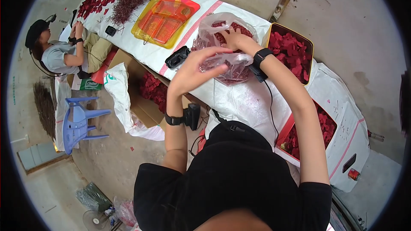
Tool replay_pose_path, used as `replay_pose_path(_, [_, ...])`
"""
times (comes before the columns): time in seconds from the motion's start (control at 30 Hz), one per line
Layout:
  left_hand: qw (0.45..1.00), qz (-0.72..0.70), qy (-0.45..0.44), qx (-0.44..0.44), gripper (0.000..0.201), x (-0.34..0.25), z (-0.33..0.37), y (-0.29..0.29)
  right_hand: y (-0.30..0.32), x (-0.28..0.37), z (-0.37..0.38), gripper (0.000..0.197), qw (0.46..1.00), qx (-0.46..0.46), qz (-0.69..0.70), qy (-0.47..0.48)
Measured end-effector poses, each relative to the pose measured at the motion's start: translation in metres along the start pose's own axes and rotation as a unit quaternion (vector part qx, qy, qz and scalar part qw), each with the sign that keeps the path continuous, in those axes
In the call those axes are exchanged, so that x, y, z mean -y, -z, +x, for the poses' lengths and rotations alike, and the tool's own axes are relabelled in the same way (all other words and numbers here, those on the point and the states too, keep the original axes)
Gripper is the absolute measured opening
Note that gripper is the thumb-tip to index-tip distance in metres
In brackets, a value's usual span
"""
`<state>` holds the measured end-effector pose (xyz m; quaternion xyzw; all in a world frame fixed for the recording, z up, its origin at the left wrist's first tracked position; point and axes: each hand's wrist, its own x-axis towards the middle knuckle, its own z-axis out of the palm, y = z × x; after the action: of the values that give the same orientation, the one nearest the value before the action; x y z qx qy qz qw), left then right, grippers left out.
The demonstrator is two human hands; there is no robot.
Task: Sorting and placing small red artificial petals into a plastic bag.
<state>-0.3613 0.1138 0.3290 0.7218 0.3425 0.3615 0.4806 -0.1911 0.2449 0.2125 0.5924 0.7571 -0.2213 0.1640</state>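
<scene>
A clear plastic bag (pixel 206 28) filled with small dark red pieces (pixel 219 38) stands with its mouth open on the white-covered table. My right hand (pixel 236 39) reaches into the mouth of the bag, fingers spread over the red pieces. Their exact kind is too small to tell. Beside the near left side of the bag is my left hand (pixel 198 69), its fingers and thumb stretched apart with nothing seen between them. Each of my wrists wears a black strap with a small device.
Right of the bag stands a tin (pixel 313 55) of red petals; nearer, a red container (pixel 286 136) holds more. To the left lie a black device (pixel 177 57), orange and yellow plastic trays (pixel 165 19) and dark red stems (pixel 132 0). Another person (pixel 60 55) sits at the far left.
</scene>
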Motion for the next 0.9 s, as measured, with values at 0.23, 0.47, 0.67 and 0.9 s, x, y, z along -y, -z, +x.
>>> replay_pose_path(0.23, [0.988,0.099,-0.108,-0.051,0.027,0.012,-0.019,-0.027,-0.022,0.005,-0.002,0.071,0.998,-0.023,-0.053,0.027])
replay_pose_path(0.47, [0.967,0.162,-0.189,-0.044,0.018,-0.002,-0.031,-0.038,-0.028,-0.005,-0.009,0.062,0.999,0.002,0.005,0.042])
replay_pose_path(0.67, [0.949,0.220,-0.222,-0.046,0.019,-0.008,-0.054,-0.038,-0.013,0.008,-0.011,0.054,0.997,-0.020,0.076,0.027])
replay_pose_path(0.9, [0.944,0.233,-0.222,-0.072,0.018,-0.012,-0.077,-0.036,-0.013,0.019,-0.025,0.040,0.811,0.113,0.569,-0.072])
